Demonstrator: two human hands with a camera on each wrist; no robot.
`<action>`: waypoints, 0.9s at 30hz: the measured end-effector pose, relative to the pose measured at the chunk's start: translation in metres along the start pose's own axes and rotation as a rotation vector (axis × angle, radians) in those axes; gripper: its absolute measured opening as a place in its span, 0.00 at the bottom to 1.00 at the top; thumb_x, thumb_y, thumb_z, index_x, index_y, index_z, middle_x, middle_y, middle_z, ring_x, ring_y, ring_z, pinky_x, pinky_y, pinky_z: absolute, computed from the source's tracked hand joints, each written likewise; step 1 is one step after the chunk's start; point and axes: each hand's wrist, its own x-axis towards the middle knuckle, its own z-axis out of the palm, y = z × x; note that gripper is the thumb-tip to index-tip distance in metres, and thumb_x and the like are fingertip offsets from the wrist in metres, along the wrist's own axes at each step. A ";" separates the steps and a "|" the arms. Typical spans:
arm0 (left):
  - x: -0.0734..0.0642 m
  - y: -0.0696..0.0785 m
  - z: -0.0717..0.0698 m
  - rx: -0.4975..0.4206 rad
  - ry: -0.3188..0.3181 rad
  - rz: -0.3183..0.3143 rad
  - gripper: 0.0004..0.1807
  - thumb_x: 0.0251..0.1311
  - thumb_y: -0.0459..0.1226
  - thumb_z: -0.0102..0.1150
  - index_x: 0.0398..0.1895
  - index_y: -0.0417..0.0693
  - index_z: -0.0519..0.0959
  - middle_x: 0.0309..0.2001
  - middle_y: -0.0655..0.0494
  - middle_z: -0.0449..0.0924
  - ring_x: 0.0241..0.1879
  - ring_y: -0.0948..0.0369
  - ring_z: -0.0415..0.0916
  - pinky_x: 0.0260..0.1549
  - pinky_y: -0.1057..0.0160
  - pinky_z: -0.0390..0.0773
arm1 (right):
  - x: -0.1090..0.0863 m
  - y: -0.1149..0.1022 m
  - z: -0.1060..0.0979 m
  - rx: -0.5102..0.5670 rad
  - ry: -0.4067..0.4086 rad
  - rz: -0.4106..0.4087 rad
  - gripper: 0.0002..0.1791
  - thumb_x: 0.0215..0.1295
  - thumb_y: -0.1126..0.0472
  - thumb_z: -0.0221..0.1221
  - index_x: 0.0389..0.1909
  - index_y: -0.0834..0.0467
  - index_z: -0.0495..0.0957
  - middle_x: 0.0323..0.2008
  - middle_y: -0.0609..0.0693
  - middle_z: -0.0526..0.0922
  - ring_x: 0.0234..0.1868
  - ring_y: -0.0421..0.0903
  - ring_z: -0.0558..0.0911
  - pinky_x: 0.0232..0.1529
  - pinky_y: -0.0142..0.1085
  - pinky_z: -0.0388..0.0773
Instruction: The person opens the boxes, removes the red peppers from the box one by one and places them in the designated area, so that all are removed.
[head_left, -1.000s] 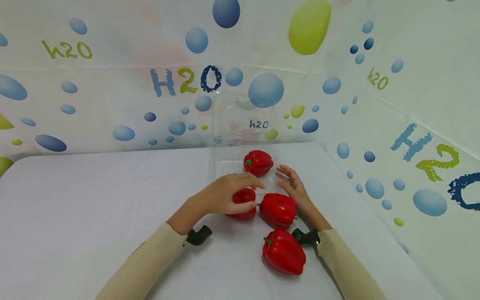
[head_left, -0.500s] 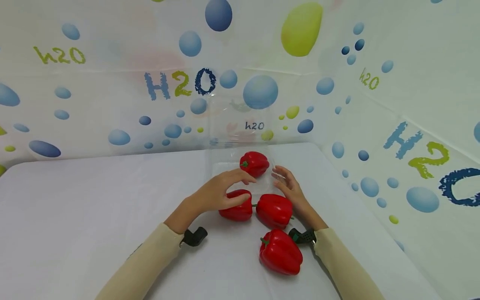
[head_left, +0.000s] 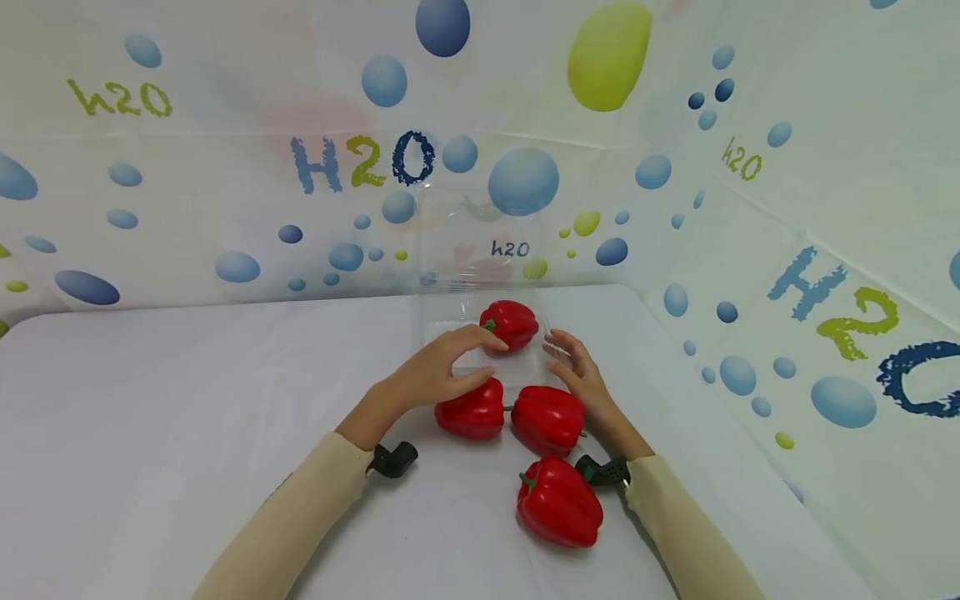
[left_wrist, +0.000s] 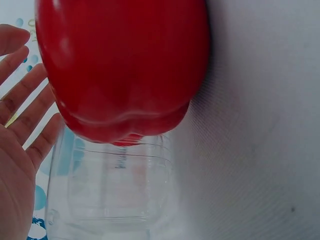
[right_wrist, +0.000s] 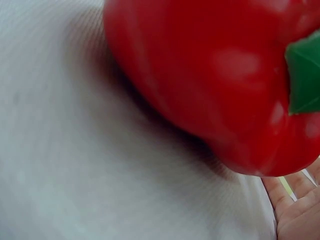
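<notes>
A clear plastic clamshell box [head_left: 442,312] stands with its lid [head_left: 442,225] raised against the backdrop. One red bell pepper [head_left: 513,323] lies inside it. My left hand [head_left: 442,367] hovers over the box's near-left part, thumb and fingers apart, holding nothing. Below its thumb is another red bell pepper [head_left: 474,412], on the cloth; it looms large in the left wrist view. At the box's right wall, my right hand [head_left: 588,383] has its fingers spread around the edge; touch is unclear. A red bell pepper [head_left: 546,419] lies beside that wrist.
A further red bell pepper [head_left: 558,504] lies nearest me, by the right wrist camera [head_left: 602,472]. White cloth [head_left: 187,433] covers the table. A printed backdrop [head_left: 247,167] rises behind and along the right side.
My left hand has risen slightly off the near-left pepper and moved farther toward the box, uncovering more of that pepper. The right hand keeps its place at the box wall. The head view shifted slightly.
</notes>
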 end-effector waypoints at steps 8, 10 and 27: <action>0.002 -0.008 -0.001 -0.031 0.001 -0.126 0.25 0.58 0.34 0.64 0.60 0.49 0.74 0.59 0.53 0.74 0.61 0.53 0.69 0.54 0.45 0.76 | 0.000 0.000 -0.001 0.009 0.002 0.012 0.31 0.72 0.63 0.53 0.73 0.57 0.54 0.72 0.60 0.58 0.73 0.54 0.60 0.70 0.50 0.59; 0.002 -0.010 -0.002 -0.039 -0.005 -0.152 0.25 0.59 0.33 0.64 0.61 0.49 0.73 0.60 0.52 0.73 0.62 0.50 0.68 0.54 0.44 0.77 | 0.000 -0.001 -0.001 0.016 -0.001 0.007 0.31 0.72 0.63 0.53 0.73 0.58 0.54 0.72 0.60 0.58 0.73 0.54 0.60 0.70 0.50 0.58; 0.014 -0.028 -0.007 -0.061 -0.028 -0.154 0.29 0.59 0.32 0.64 0.64 0.44 0.68 0.61 0.46 0.69 0.61 0.44 0.67 0.58 0.40 0.71 | 0.002 0.001 -0.002 -0.002 0.004 -0.008 0.32 0.71 0.62 0.54 0.73 0.57 0.55 0.72 0.60 0.59 0.72 0.55 0.61 0.67 0.48 0.63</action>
